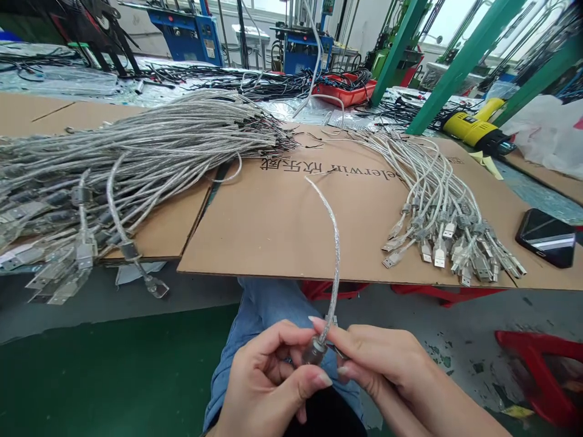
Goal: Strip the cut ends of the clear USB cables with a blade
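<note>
My left hand (277, 373) pinches a clear-jacketed USB cable (336, 261) at its grey cylindrical bead (314, 351), above my lap. From the bead the cable arcs up over the cardboard edge, its thin stripped wires lying on the board. Close against the bead, my right hand (380, 358) has thumb and forefinger closed on a thin dark piece, mostly hidden by the fingers. On the left lies a large heap of similar cables (182, 130), plugs hanging past the edge. To the right is a smaller bundle of cables (437, 182), plugs towards me.
Cardboard sheets (273, 230) cover the near tabletop. A black phone (546, 237) lies at the right, with a yellow heat gun (473, 128) behind it. A red tray (346, 91) of black cables, green posts (464, 60) and blue machines (186, 36) stand farther back. A red stool (542, 370) is lower right.
</note>
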A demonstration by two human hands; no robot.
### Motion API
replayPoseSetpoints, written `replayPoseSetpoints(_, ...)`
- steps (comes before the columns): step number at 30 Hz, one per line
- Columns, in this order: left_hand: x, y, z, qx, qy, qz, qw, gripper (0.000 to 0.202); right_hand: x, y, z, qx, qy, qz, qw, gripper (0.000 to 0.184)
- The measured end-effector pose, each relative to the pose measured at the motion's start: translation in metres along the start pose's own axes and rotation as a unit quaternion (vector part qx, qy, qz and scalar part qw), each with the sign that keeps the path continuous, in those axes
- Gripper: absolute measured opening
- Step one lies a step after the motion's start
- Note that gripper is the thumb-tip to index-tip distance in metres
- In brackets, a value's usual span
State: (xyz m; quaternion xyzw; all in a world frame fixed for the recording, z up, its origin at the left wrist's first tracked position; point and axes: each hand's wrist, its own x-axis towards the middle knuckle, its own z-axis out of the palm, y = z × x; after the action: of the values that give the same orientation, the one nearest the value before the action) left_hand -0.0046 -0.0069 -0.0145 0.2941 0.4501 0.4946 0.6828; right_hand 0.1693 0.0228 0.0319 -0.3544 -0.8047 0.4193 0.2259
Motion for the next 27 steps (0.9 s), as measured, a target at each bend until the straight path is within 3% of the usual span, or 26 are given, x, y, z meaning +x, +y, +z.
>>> replayPoseSetpoints(18, 0.003, -0.005, -0.004, 0.043, 0.009, 0.041, 0.998, 0.021, 0.000, 0.003, 0.002, -0.040, 0.018, 0.009, 0.999, 0.033)
replayPoseSetpoints(23, 0.004, -0.003, -0.004, 0.029, 0.003, 0.039, 0.999, 0.016, 0.003, 0.005, 0.005, 0.011, 0.079, -0.038, 0.996, 0.039)
replayPoseSetpoints(27, 0.005, -0.003, -0.003, 0.006, 0.002, 0.019, 1.000, 0.021, 0.001, 0.010, 0.015, 0.011, 0.212, -0.029, 0.977, 0.026)
